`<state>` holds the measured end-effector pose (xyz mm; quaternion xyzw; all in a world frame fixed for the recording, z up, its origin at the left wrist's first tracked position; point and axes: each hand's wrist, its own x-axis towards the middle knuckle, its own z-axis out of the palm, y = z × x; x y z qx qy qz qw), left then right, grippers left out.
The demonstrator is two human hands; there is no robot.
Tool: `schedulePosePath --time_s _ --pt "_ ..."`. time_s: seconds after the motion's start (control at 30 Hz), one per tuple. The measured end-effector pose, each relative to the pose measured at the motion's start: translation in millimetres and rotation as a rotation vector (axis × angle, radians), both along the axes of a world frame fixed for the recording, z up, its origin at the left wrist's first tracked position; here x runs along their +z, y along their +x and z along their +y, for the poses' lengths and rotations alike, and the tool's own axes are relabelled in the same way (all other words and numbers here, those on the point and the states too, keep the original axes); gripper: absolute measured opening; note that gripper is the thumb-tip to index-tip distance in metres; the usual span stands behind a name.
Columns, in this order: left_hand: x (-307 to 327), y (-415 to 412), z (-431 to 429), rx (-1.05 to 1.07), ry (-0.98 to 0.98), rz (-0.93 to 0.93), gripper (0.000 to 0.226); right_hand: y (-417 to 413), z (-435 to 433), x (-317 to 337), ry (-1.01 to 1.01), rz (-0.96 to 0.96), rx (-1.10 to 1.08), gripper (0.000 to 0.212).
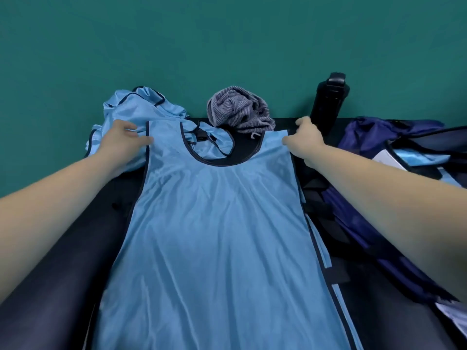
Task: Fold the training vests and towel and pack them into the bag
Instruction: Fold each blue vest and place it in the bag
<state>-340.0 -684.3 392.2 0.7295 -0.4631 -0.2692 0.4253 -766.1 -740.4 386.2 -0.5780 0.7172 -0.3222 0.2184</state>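
Note:
A light blue training vest (217, 236) with dark trim lies spread flat down the middle of the dark table, its neck hole at the far end. My left hand (121, 142) pinches its left shoulder strap. My right hand (305, 140) pinches the right shoulder strap. More light blue vests (136, 107) are heaped behind my left hand. A crumpled grey striped towel (240, 109) sits at the far edge, just beyond the neck hole. The navy bag (374, 140) lies at the right, with light blue fabric showing in it.
A black bottle (328, 102) stands at the far edge between the towel and the bag. A teal wall (227, 41) rises right behind the table. The dark table surface (63, 261) shows on both sides of the spread vest.

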Motion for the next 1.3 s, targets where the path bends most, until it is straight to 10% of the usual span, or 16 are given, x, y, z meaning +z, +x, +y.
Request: schedulePosePath --time_s 0.43,0.73,1.3 --pt "17.5 -125.6 203.9 -0.423 0.040 -0.078 0.020 -0.4 228.9 20.3 -0.039 -0.233 0.176 0.022" --pt "-46.5 -171.0 304.1 -0.649 -0.006 -0.404 0.033 -24.2 343.1 -19.8 0.133 0.388 0.199 0.038" --pt "-47.4 -159.5 319.8 -0.773 0.032 -0.418 0.050 -31.3 347.4 -33.2 0.000 0.445 0.092 0.036"
